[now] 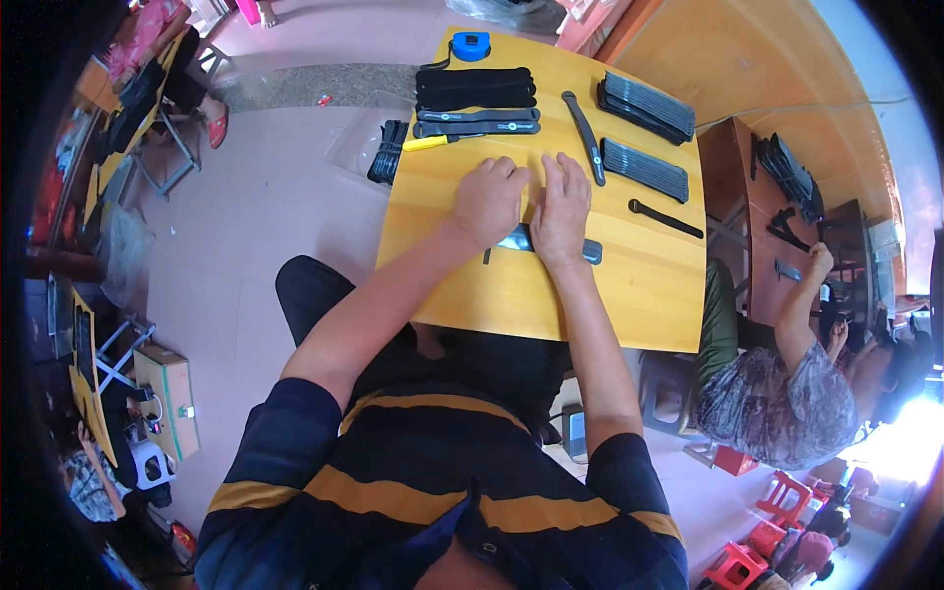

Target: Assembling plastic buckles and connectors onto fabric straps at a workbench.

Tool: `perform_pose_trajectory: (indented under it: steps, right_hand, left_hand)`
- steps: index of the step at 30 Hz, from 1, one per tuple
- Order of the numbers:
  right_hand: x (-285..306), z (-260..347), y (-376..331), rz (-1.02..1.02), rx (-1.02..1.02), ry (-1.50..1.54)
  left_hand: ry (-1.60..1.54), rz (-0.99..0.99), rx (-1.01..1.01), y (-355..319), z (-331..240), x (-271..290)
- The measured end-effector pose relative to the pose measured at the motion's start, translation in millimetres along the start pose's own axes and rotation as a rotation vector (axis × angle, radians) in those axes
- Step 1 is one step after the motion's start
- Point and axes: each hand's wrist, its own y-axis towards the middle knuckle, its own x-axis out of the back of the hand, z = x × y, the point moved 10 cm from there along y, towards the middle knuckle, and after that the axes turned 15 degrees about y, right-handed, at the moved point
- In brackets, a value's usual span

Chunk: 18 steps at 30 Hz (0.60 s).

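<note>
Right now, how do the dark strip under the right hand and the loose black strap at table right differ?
The dark strip looks wider than the black strap. The right hand partly covers the dark strip; the black strap lies uncovered. The dark strip lies nearly crosswise; the black strap slants more. Both lie on the yellow table.

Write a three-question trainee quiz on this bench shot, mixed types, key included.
1. Multiple choice. What colour is the tape measure at the far edge of the table?
A) Red
B) Blue
C) Green

2. True or false? The dark strip showing beside the right wrist stands upright on its end.

3. Either/or. Which is nearer the yellow-handled tool: the left grip or the right grip?

Key
1: B.
2: False; it lies on the table.
3: The left grip.
</note>
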Motion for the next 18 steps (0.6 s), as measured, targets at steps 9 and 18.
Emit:
perform_pose_trajectory:
  steps: [9, 18]
  right_hand:
    - [9.1, -24.9, -12.1, 0.020, -0.015, 0.009]
    - [31.7, -58.2, -16.9, 0.009, -0.100, -0.037]
  left_hand:
    - [0.175, 0.070, -0.052, -9.8, -6.6, -8.6]
    - [0.182, -0.044, -0.055, -6.5, -11.9, -2.3]
